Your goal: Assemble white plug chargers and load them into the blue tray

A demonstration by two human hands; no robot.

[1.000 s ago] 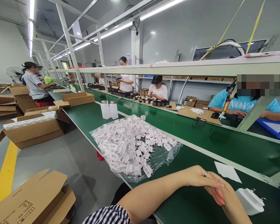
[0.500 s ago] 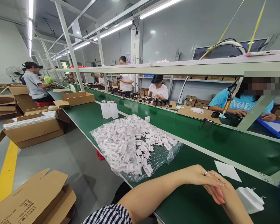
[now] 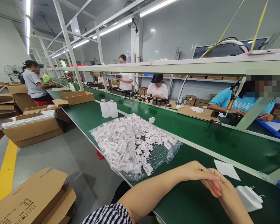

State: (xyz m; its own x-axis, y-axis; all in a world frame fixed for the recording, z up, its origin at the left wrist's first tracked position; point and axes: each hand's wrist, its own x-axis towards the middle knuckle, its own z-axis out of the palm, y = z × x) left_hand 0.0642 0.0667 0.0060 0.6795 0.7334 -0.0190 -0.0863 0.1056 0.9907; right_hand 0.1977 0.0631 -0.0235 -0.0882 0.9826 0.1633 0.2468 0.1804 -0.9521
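My left hand wears a ring and lies flat across my right hand on the green bench. The fingers of both are stretched out and overlap, and neither holds anything. A white plug adapter lies just right of my right hand. A white paper slip lies beyond the hands. To the left, a heap of several white plug parts rests on a clear plastic bag.
Two white bottles stand further along the bench. A small white part and a black item sit on the green conveyor belt. Other people work across the line and at far left. Cardboard boxes stand on the floor at left.
The small white part and the black item have travelled right along the conveyor. My overlapped hands have stayed together, shifting only slightly in view.
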